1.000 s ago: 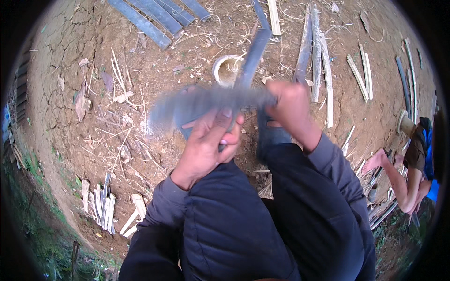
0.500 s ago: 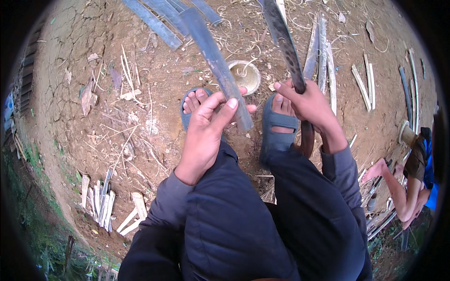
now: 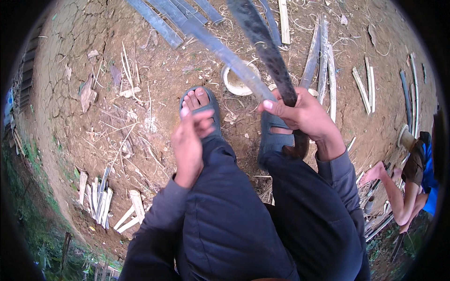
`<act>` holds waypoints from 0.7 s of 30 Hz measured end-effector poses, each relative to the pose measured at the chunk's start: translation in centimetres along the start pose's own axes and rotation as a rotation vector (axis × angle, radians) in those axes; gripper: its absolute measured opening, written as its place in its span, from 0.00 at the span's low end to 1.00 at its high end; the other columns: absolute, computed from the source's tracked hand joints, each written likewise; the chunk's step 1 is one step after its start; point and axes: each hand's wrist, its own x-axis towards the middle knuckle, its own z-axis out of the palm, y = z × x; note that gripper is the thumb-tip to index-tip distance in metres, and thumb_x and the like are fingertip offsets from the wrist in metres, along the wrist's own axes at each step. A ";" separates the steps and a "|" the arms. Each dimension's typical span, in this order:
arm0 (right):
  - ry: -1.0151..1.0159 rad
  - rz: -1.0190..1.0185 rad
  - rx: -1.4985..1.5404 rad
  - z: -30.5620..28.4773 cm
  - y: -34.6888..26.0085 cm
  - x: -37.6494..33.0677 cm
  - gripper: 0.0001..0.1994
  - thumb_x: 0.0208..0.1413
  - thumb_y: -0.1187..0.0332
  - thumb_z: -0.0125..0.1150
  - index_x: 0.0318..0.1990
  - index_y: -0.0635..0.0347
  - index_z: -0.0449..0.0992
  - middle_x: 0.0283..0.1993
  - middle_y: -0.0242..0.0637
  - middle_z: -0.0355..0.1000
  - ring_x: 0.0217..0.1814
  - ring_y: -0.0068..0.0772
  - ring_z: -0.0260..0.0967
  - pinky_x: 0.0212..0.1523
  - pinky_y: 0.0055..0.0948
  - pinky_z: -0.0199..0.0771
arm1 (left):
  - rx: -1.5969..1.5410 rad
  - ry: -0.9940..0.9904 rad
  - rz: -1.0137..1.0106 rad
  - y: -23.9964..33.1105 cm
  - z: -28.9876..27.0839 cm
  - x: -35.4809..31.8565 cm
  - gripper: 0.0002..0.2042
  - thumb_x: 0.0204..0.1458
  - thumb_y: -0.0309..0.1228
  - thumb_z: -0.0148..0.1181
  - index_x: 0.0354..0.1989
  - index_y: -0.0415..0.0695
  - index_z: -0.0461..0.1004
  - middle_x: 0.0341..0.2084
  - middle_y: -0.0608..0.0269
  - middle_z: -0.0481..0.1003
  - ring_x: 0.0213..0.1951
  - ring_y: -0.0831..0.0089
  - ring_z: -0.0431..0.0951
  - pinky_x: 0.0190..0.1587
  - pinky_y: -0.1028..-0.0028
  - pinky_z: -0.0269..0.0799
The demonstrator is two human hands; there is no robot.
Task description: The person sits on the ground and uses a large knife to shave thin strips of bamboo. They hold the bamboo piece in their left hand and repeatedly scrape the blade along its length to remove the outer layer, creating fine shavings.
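Note:
In my right hand (image 3: 307,112) is a machete (image 3: 267,49) with a dark, mottled blade that points up and away; its curved brown handle (image 3: 300,143) comes out below my fist. The same hand pinches the near end of a flat grey bamboo strip (image 3: 227,58) between thumb and fingers. This strip slants up to the left, beside the blade, and is blurred by motion. My left hand (image 3: 187,145) is apart from the strip, above my left knee and beside the left sandal (image 3: 213,110). It holds nothing, and its slightly bent fingers are apart and smeared.
Between my feet and the far strips stands a pale round bowl (image 3: 241,79). Grey bamboo strips (image 3: 157,23) lie at the far left, more strips (image 3: 323,61) at the right. Split pieces (image 3: 98,201) sit near left. Another person's arm (image 3: 398,196) shows at the right edge.
My left hand has let go of the bamboo strip and drawn back to the left. The strip is now in my right hand with the machete, whose blade has swung left.

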 end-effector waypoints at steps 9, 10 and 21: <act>-0.069 0.040 0.120 -0.1 -1.0 -0.6 0.14 0.59 0.57 0.65 0.39 0.61 0.81 0.19 0.19 0.57 0.18 0.13 0.51 0.18 0.22 0.50 | 0.098 0.091 -0.266 -13.8 -9.6 -3.6 0.11 0.63 0.31 0.57 0.47 0.37 0.68 0.40 0.60 0.73 0.41 0.79 0.73 0.44 0.79 0.71; -0.070 0.047 0.149 0.3 -1.1 -0.7 0.14 0.59 0.58 0.65 0.39 0.62 0.80 0.19 0.18 0.56 0.17 0.13 0.49 0.18 0.22 0.49 | 0.114 0.065 -0.302 -13.4 -9.7 -3.8 0.12 0.62 0.32 0.57 0.48 0.37 0.68 0.41 0.59 0.74 0.42 0.77 0.74 0.45 0.78 0.71; -0.042 0.020 0.095 0.8 -0.9 -0.3 0.13 0.58 0.59 0.67 0.36 0.61 0.81 0.19 0.19 0.58 0.18 0.14 0.52 0.19 0.22 0.49 | 0.313 -0.180 -0.147 -12.1 -10.8 -5.0 0.20 0.64 0.42 0.54 0.52 0.36 0.73 0.40 0.61 0.78 0.41 0.80 0.76 0.44 0.79 0.73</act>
